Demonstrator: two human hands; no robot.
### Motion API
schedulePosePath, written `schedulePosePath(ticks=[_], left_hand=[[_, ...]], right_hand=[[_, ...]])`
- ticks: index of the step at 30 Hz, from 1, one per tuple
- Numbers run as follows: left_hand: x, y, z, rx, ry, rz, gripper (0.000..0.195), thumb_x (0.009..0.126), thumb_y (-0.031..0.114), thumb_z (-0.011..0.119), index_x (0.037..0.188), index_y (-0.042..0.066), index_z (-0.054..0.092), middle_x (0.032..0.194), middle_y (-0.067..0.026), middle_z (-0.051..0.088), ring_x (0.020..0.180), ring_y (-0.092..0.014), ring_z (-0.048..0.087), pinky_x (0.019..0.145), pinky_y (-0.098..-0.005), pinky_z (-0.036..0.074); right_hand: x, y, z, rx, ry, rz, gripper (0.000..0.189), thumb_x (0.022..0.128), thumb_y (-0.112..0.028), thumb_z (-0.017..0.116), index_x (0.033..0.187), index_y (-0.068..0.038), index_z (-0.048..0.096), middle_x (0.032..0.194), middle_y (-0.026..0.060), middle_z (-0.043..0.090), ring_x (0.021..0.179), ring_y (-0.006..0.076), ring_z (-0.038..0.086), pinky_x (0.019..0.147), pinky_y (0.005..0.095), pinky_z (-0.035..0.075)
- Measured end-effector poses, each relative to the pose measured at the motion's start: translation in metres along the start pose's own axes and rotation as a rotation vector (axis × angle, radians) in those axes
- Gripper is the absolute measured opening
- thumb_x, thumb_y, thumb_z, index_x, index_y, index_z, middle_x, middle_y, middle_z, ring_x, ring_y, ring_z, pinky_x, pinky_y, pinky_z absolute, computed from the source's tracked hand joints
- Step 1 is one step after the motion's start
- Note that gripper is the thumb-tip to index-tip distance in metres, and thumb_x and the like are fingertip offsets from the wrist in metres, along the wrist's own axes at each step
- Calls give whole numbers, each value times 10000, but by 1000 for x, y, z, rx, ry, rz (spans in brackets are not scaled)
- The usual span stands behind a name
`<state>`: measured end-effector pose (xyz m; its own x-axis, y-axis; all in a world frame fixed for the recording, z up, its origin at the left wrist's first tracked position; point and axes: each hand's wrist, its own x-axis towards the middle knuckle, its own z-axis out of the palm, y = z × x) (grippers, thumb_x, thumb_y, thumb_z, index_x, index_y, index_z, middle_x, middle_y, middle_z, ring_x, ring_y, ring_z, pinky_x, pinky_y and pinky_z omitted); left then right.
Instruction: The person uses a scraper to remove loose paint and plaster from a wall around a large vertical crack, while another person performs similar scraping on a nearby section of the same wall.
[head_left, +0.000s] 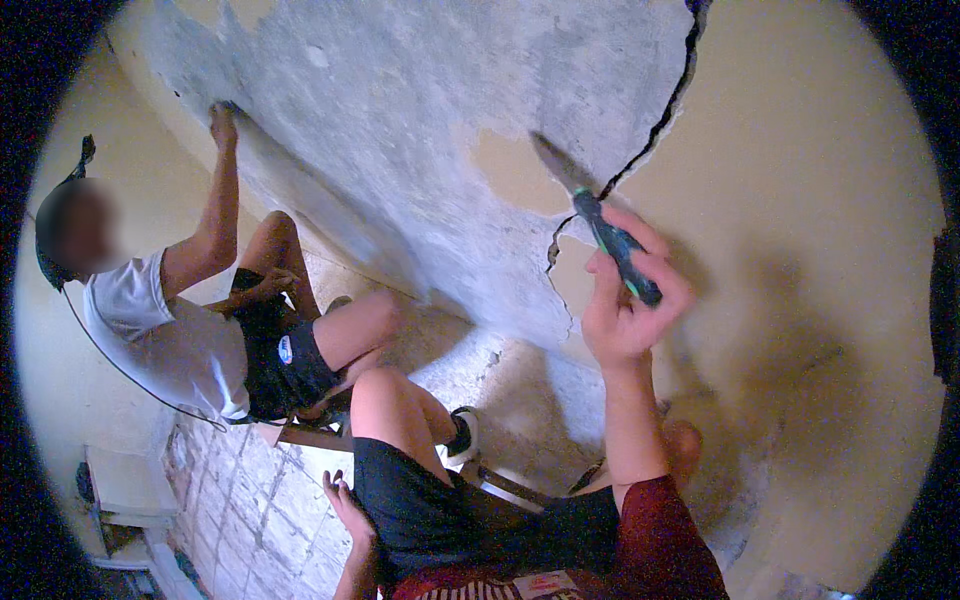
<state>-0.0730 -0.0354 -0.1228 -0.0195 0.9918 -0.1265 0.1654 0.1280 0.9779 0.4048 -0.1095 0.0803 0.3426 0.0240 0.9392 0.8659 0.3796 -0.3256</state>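
My right hand (637, 292) grips the dark handle, green at its edges, of a scraper or putty knife (559, 161). Its metal blade points up and left over the wall; whether it touches the surface I cannot tell. Beside the blade lies a bare tan patch (514, 169) within grey-white plaster (390, 82). A jagged dark crack (664, 112) runs down the wall, passes behind the tool and thins out below it. Low at the left, by my thigh, my left hand (346, 502) has its fingers apart and holds nothing that I can see.
At the left a co-worker (172, 337) in a white shirt and dark cap sits, one hand raised to the wall; what it holds is unclear. A low wooden seat (311, 436) stands on the tiled floor (240, 495). A pale box-like object (127, 480) is at lower left.
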Motion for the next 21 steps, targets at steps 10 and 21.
schedulePosePath(ticks=[10,21], left_hand=[[-2,0,-2,-22,35,-16,549,1001,267,401,1492,85,237,1409,-161,406,1230,-279,440,1059,-394,347],[0,-2,-5,-16,44,-12,548,1002,253,404,1494,88,229,1416,-161,403,1245,-290,428,1075,-396,339]], right_hand=[[6,-6,-2,-66,7,-32,376,906,58,567,1145,-105,328,1172,308,564,835,249,592,681,326,530],[-5,-3,-3,23,19,-57,414,887,46,617,1148,-101,333,1183,286,570,1085,391,596,944,478,491]])
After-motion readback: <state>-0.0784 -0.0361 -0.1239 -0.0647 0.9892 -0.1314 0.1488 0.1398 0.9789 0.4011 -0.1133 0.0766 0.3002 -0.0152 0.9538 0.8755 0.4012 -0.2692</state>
